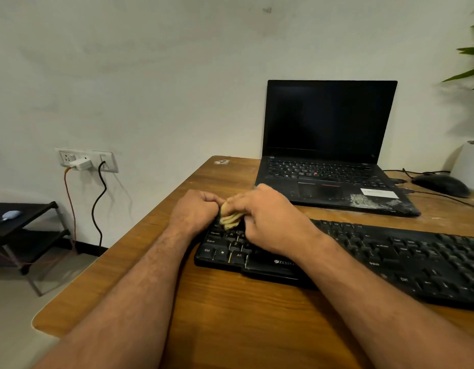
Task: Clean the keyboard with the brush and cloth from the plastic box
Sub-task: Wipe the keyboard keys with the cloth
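On the wooden desk [230, 315], seen from the head camera, a black keyboard [390, 257] is laid slantwise, its left end nearest the middle of the view. Over that left end a yellow cloth [229, 218] is bunched between both hands and is touching the upper key rows. The left hand [196, 209] is clenched into a fist at the cloth's left edge; whether the cloth is actually gripped by it cannot be told. The cloth is grasped by the right hand [267, 211], whose fingers are curled over its right side, with the palm above the keys. Behind the keyboard an open laptop [329, 145] with a dark screen is stood, and a black mouse [440, 185] is placed to its right. On the wall at left a socket panel [86, 159] is fitted, with a white charger plugged in.
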### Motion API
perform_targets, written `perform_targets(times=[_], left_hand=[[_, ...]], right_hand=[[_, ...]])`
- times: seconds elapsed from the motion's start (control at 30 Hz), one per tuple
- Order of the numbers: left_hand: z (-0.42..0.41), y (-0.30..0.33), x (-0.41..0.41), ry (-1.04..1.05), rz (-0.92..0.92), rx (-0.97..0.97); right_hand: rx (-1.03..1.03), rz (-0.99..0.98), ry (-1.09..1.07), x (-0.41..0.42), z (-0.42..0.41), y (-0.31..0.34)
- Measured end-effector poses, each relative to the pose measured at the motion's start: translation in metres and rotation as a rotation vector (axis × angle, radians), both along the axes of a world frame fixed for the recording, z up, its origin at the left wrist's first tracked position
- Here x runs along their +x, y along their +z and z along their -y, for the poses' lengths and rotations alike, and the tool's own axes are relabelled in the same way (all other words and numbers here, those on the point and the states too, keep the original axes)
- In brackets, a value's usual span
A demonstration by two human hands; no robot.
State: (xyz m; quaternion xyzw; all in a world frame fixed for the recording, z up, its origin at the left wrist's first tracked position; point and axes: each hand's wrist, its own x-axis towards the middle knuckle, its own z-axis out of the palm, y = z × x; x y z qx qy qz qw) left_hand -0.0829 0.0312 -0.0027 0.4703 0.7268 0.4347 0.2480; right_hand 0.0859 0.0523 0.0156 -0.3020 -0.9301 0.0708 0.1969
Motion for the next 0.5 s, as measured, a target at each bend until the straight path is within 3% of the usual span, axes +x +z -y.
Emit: perform_targets(times=[0.1, 0.3, 0.5], left_hand=[[0.000, 0.001, -0.001, 0.007, -0.016, -0.003], [0.003, 0.004, -0.001, -0.045, 0.017, -0.030], [0.002, 0.004, -0.002, -0.045, 0.025, -0.006]], right_hand=[[-0.059, 0.005, 0.117, 0.002, 0.011, 0.002], [0.020, -0.059, -0.096, -0.010, 0.004, -0.002], [0.016, 0.066, 0.069, -0.001, 0.011, -0.001]])
